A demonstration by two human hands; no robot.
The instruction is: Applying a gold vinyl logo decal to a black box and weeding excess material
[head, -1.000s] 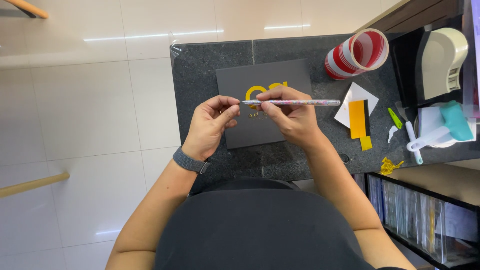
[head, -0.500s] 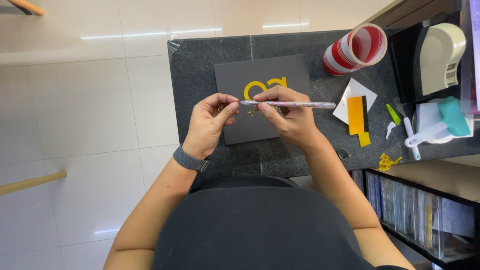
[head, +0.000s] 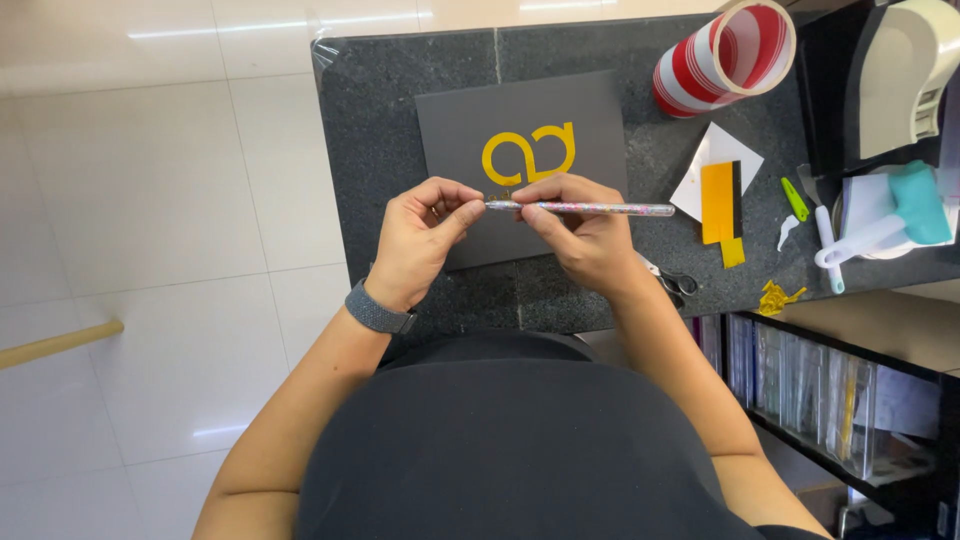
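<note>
Both hands met over the dark gray card w/ a yellow looped shape, which lay flat on the black stone tabletop. Right hand had its grip closed round a thin clear pen-like tool, held level, tip pointing to the person's left. Left hand pinched at that tip w/ thumb & forefinger; grip closed, whatever tiny bit it held too small to tell. Gray watch band on left wrist. Red-white striped tape roll at far right of card; yellow & white sheet scraps nearby, scissors just beside right wrist.
</note>
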